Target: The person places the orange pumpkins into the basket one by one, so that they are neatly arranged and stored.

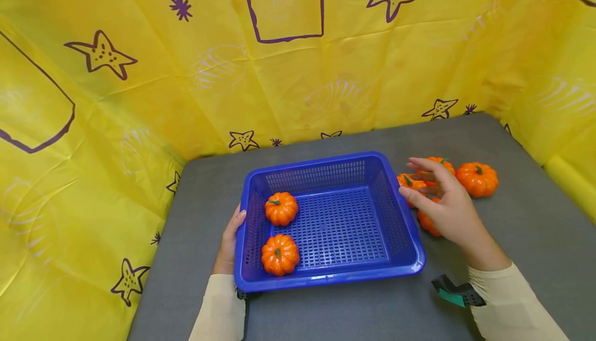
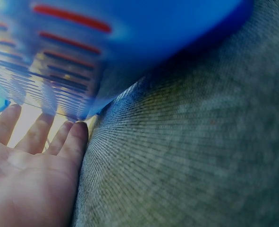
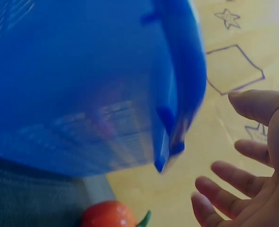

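Note:
A blue plastic basket (image 1: 326,278) with perforated walls stands on the grey table, two small orange pumpkins (image 1: 281,209) inside along its left wall. Against the basket's outer left side rests my left hand (image 1: 230,240); in the left wrist view its fingers (image 2: 35,137) are extended, tips at the slotted wall. My right hand (image 1: 447,206) hovers just past the right rim, thumb and fingers spread apart with nothing between them. Beneath and beside it lie several more orange pumpkins (image 1: 477,179), partly hidden by the hand. One pumpkin (image 3: 110,215) also shows low in the right wrist view.
The grey table (image 1: 205,196) extends around the basket. Yellow cloth (image 1: 288,87) printed with starfish and fish surrounds its back and sides. A black strap with a green patch (image 1: 451,297) sits at my right wrist.

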Demonstrator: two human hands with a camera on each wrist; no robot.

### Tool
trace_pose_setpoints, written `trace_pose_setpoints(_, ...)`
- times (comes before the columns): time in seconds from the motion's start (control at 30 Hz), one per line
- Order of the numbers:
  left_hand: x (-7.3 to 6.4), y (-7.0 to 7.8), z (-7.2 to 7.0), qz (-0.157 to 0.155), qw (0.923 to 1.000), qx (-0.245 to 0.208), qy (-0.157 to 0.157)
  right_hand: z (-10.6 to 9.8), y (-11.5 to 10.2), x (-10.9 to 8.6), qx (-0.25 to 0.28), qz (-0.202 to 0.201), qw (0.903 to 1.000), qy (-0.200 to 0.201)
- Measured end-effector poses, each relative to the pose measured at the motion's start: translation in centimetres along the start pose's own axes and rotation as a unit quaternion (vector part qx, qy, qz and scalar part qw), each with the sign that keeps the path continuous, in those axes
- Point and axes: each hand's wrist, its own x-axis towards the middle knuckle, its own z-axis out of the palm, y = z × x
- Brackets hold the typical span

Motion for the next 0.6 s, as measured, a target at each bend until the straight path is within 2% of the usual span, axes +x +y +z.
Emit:
trace_pose_setpoints(0.33,-0.1,0.1,0.2,-0.005,0.9999,0.002,0.011,-1.4,1.9,-0.8,-0.01,0.004,0.9996,0.024)
trace_pose_setpoints(0.6,-0.3,0.3,0.4,-0.002,1.0,0.006,0.004,-2.5,3.4,-1.3,-0.029,0.015,0.9986,0.042)
